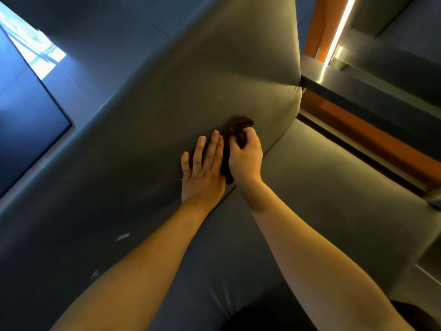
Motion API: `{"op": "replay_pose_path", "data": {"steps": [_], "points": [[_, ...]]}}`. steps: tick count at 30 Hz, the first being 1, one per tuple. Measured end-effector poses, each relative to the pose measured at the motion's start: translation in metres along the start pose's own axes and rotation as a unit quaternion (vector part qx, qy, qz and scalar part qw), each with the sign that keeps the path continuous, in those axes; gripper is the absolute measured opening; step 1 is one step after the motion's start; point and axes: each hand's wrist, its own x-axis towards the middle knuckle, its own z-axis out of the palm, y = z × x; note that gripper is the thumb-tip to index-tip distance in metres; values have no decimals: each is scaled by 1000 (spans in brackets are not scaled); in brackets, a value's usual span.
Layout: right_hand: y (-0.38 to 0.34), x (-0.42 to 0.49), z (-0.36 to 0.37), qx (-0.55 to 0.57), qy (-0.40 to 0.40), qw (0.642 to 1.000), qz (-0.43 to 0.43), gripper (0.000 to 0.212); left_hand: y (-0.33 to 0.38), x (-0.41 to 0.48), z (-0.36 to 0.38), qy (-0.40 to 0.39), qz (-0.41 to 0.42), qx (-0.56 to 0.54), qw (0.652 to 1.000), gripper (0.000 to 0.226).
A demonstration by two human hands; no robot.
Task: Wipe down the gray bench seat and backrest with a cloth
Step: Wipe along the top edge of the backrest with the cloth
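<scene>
The gray backrest [191, 91] fills the middle of the tilted view, and the gray bench seat [310, 187] runs below and to its right. A dark brown cloth [235, 134] is bunched against the lower backrest, close to the crease where it meets the seat. My right hand [244, 158] is closed around the cloth, knuckles up. My left hand [202, 168] lies flat beside it, fingers spread on the backrest and its edge touching the cloth. Most of the cloth is hidden under the hands.
An orange panel [372, 139] with a lit strip [338, 32] runs past the bench's right end. A dark blue wall panel [23, 130] and a bright window [31, 44] sit on the left. Small pale marks [123, 236] show on the backrest at lower left.
</scene>
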Motion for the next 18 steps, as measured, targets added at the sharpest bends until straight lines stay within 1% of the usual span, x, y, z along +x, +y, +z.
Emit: {"op": "replay_pose_path", "data": {"steps": [2, 4, 6, 7, 9, 11, 13, 15, 18], "points": [[8, 17, -5, 2, 36, 996, 88, 21, 0, 0, 4, 22, -1, 3, 1000, 102], [15, 27, -11, 27, 41, 984, 171, 18, 0, -2, 6, 32, 1, 6, 999, 101], [16, 32, -13, 34, 38, 978, 204, 24, 0, -1, 5, 35, 4, 7, 999, 99], [15, 31, -12, 42, 46, 975, 215, 32, 0, -1, 4, 31, 4, 3, 999, 98], [10, 29, -10, 54, 61, 970, 230, 47, 0, -1, 2, 14, 6, -7, 1000, 97], [5, 25, -7, 76, 60, 967, 236, 48, 0, 0, -3, -11, 7, -17, 1000, 95], [-2, 17, -4, 101, 37, 967, 232, 38, 1, 0, -8, -24, 6, -22, 999, 91], [-11, 9, -2, 86, 23, 974, 206, 26, 1, -1, -13, -25, 8, -34, 999, 87], [-27, 0, 1, 63, 22, 984, 168, 17, -1, -4, -25, -33, 16, -28, 999, 83]]}}
